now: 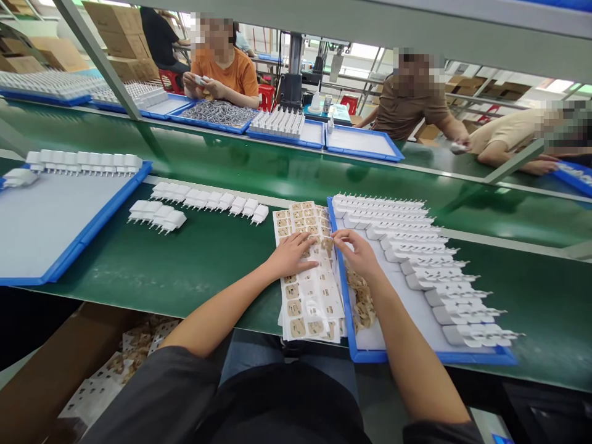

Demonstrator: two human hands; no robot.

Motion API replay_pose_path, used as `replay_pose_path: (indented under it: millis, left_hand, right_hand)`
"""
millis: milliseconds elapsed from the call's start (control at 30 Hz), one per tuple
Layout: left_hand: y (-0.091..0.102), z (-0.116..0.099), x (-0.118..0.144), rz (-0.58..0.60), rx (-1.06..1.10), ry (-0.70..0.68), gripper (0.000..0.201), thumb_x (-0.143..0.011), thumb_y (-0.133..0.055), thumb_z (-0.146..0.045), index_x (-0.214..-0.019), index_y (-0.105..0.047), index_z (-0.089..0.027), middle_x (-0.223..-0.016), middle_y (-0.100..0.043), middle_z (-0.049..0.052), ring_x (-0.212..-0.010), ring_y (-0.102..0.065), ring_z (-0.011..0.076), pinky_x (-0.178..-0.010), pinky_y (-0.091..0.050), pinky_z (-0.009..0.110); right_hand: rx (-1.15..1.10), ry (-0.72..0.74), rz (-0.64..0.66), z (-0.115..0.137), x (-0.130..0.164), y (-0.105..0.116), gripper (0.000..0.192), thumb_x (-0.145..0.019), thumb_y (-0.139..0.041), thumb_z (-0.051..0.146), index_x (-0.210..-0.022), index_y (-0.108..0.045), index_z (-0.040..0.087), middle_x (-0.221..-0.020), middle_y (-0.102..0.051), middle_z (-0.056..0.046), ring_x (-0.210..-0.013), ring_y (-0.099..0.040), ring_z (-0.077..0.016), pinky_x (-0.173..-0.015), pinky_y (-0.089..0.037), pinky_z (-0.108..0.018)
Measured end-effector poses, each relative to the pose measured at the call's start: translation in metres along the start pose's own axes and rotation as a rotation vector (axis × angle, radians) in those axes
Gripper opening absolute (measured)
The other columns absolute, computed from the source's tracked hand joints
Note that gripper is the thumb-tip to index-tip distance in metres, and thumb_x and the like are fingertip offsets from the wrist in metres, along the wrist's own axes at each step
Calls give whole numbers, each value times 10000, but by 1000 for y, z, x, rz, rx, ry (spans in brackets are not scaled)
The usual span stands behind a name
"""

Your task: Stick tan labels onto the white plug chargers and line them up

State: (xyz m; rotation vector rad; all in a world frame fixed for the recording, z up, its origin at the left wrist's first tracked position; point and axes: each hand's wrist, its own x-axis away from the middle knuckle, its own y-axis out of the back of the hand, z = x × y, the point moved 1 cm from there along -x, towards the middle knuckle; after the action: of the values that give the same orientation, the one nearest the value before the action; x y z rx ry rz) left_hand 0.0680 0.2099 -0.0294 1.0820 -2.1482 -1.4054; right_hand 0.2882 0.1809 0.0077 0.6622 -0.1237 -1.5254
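Observation:
A stack of white sheets (296, 302) with rows of tan square stickers lies in front of me. My left hand (292, 254) rests flat on it, fingers spread. At the stack's right edge the thumb and finger of my right hand (358, 251) are pinched together on a tan sticker (327, 244), partly off the sheet as far as I can tell. Below my right wrist, crumpled tan pieces (363, 299) lie in a blue-rimmed tray (350, 327). Long rows of white plug adapters (430, 262) with pins stand in that tray, to the right.
More white adapters (208, 200) line the green bench (208, 271) at the left, beside another blue-rimmed tray (69, 265). An open cardboard box (87, 345) with sticker waste sits below. Across the bench, a person in orange (235, 77) and others handle small white parts.

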Motion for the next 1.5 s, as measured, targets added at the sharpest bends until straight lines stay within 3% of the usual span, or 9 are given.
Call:
replay_pose_path:
  millis: [233,400,567,700,900,1033,1100,1333,1500]
  left_hand:
    - [12,4,-13,-93,151,-10,494,-908,-609,-514,-1327,-604,-252,-1469,-525,118,-1383,-447,341,-1151,-342,555]
    - [13,-32,-73,-252,-38,-3,466,-872,-682,-385,-1304,-607,-228,-1421,-532,144,-1357,-434,357,-1129,-343,558]
    - [-7,-69,-138,-342,-124,36,516,-776,-796,-307,-1246,-626,-177,-1582,-314,201,-1424,-323,410,-1132,-313,557]
    - [-19,-77,-151,-428,116,34,313,-743,-781,-132,-1027,-659,-180,-1575,-348,163,-1439,-309,383,-1152,-280,561]
    - [4,-61,-110,-419,707,73,316,-822,-732,-300,-1058,-548,-196,-1035,-666,73,-998,-653,231,-908,-531,419]
    - [26,-53,-57,-308,1418,134,512,-761,-788,-400,-1156,-511,-229,-947,-654,7,-868,-672,157,-843,-557,338]
    - [32,-50,-35,-218,1542,138,521,-745,-807,-404,-1166,-545,-243,-956,-652,-2,-860,-666,144,-834,-558,321]
    - [26,-27,-8,-186,1315,31,429,-675,-885,-326,-986,-624,-189,-1020,-648,38,-934,-614,157,-835,-521,288]
    - [19,-24,-5,-286,1067,-32,536,-714,-855,-334,-1190,-632,-232,-1114,-580,68,-1033,-557,191,-811,-534,288]
  right_hand:
    - [-364,-183,-655,-12,-3,48,261,-756,-711,431,-849,-606,210,-802,-671,-2,-785,-634,-157,-757,-490,-301]
    - [-449,-169,-698,-6,0,57,298,-712,-757,435,-863,-623,216,-817,-660,14,-777,-621,-135,-747,-479,-278]
    - [-479,-155,-663,-4,0,53,321,-683,-779,447,-845,-636,210,-838,-651,11,-768,-583,-127,-722,-469,-267]
    - [-491,-147,-630,-5,0,54,312,-707,-771,439,-873,-636,212,-945,-671,-11,-834,-591,-137,-744,-487,-273]
    - [-548,-124,-503,14,6,49,262,-734,-761,416,-831,-610,225,-794,-633,18,-763,-599,-143,-753,-503,-304]
    - [-581,-31,-79,40,16,26,215,-778,-772,387,-826,-638,225,-764,-619,15,-716,-600,-145,-736,-498,-320]
    - [-577,-1,69,48,23,15,201,-812,-756,388,-842,-641,226,-798,-615,8,-723,-599,-144,-727,-491,-319]
    - [-583,-18,146,49,26,1,220,-839,-740,418,-852,-626,231,-831,-597,0,-747,-583,-147,-733,-481,-322]
    - [-498,-51,163,42,25,-5,197,-862,-717,409,-862,-629,233,-842,-600,3,-750,-583,-143,-725,-476,-312]
